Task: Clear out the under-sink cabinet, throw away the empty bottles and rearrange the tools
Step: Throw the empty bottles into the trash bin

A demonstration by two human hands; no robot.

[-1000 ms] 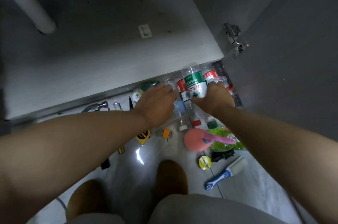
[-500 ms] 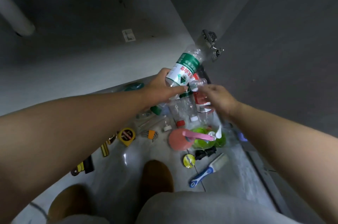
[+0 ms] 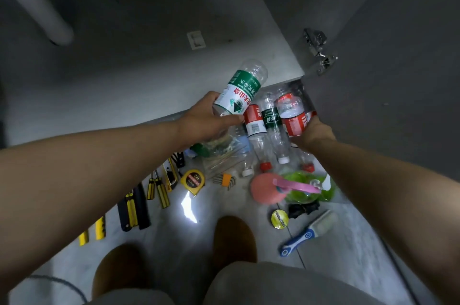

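The open cabinet door is standing close along the right. The floor is showing a bare strip between the tool row and the pink sponge. The left grip is grasping a green-label bottle, raised above the front edge of the cabinet base. The right grip is grasping a red-label bottle, just beside the lying bottles.

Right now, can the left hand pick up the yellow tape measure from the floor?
Probably not yet. The left hand grips the green-label bottle, so its fingers are busy. The tape measure lies uncovered on the floor nearby, so the way looks free once the bottle is put down.
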